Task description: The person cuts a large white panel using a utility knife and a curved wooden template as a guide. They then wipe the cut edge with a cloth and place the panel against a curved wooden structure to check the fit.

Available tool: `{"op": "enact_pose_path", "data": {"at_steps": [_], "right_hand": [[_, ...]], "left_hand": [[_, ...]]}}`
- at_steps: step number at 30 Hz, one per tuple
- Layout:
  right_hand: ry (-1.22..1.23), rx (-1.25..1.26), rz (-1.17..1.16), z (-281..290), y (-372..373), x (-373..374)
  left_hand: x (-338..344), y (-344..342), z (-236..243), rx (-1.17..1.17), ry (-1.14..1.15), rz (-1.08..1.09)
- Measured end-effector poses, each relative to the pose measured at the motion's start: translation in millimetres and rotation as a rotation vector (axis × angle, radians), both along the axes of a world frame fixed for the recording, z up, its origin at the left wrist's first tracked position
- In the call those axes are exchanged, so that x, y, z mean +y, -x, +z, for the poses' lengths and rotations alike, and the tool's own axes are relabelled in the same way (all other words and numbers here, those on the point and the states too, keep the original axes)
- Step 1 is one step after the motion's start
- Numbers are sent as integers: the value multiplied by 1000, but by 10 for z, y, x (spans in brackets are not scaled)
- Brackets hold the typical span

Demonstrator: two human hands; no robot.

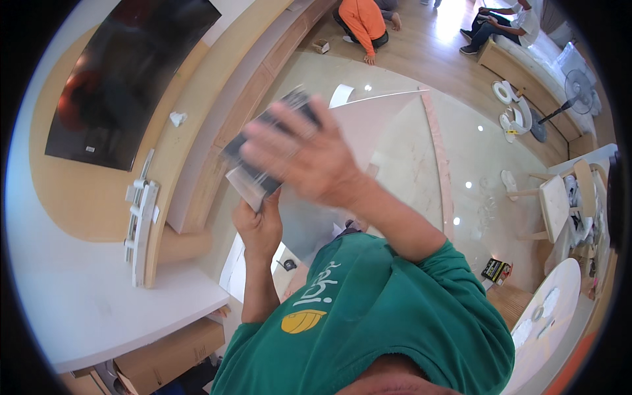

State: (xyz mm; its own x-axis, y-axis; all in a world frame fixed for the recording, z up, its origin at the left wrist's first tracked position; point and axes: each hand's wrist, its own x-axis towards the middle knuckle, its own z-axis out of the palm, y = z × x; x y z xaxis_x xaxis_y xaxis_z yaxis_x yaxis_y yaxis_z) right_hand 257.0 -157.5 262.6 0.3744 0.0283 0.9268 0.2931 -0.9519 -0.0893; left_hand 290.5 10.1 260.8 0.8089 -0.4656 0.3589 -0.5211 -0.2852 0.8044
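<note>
In front of my chest is a flat rectangular piece, dark grey on its face with a pale edge; motion blur hides its exact kind. My left hand grips its lower corner from below, fingers closed round it. Over the dark face lies my right hand, fingers stretched out and apart, smeared by movement. Whether the right palm presses on the surface or passes just above it, I cannot tell. Below the piece, a blurred greyish surface shows in front of my green shirt.
A white counter with a cardboard box under it stands at left, beneath a wall screen. Sheeting covers the floor ahead. At right are a chair, a fan and a round white board. Other people are at the back.
</note>
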Motion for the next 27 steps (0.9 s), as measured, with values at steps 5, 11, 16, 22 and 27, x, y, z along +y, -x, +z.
{"op": "enact_pose_path", "data": {"at_steps": [5,11,16,22,27], "right_hand": [[-229,228,-156,-345,-156,-1038],[-363,221,342,55,-154,-815],[-363,441,-17,-864,109,-2492],[-372,161,422,-318,-161,-2591],[-287,209,404,-479,-3,-3653]], "left_hand": [[-455,-243,-280,27,-74,-14],[-966,-615,-405,-349,17,-83],[-1519,-619,-403,-301,-131,-49],[-2388,-555,-461,-364,-280,-88],[-3095,-455,-504,-266,-206,-70]]}}
